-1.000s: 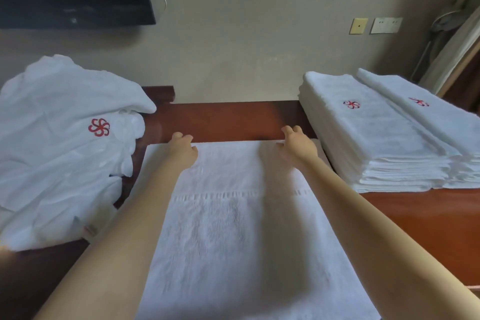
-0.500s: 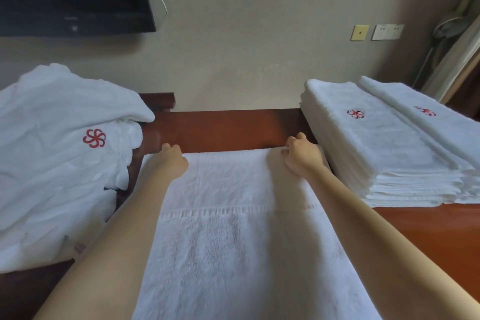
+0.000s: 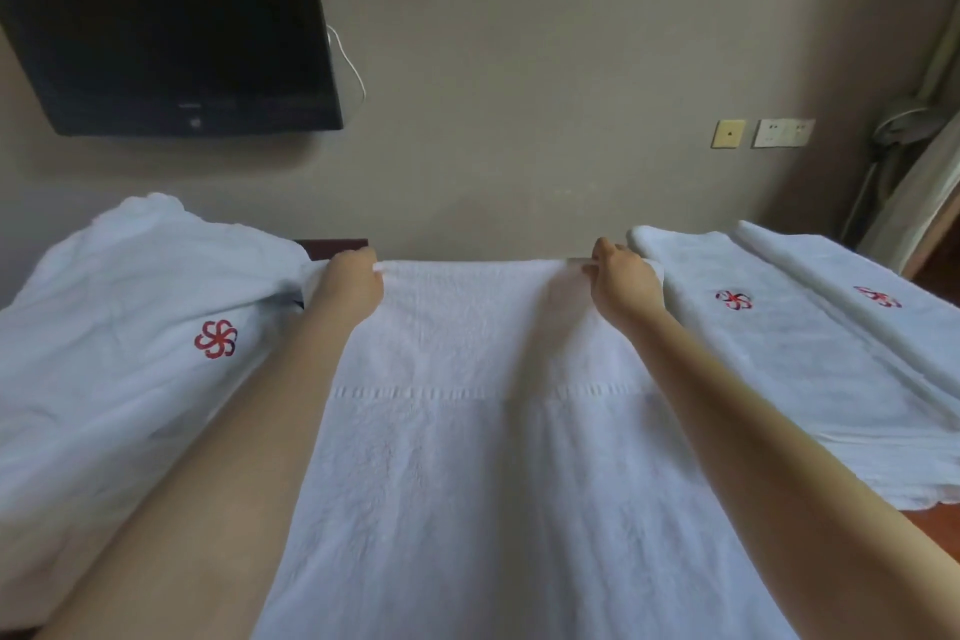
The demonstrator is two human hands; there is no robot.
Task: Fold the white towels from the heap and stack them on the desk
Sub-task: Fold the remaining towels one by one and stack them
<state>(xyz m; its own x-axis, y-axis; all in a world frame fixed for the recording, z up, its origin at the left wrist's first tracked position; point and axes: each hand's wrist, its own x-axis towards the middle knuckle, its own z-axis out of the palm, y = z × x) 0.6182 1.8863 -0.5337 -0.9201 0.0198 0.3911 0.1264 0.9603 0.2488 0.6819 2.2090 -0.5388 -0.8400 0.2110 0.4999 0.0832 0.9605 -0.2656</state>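
The left hand (image 3: 348, 288) and the right hand (image 3: 621, 286) each pinch a far corner of the white towel (image 3: 478, 431), held between the messy heap (image 3: 130, 327) and the folded stack (image 3: 779, 353), with a black TV (image 3: 166, 16) on the wall behind.

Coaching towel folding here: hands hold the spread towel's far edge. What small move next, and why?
Probably draw that edge toward the body, halving the towel: left hand and right hand each grip a far corner, and it lies spread out.
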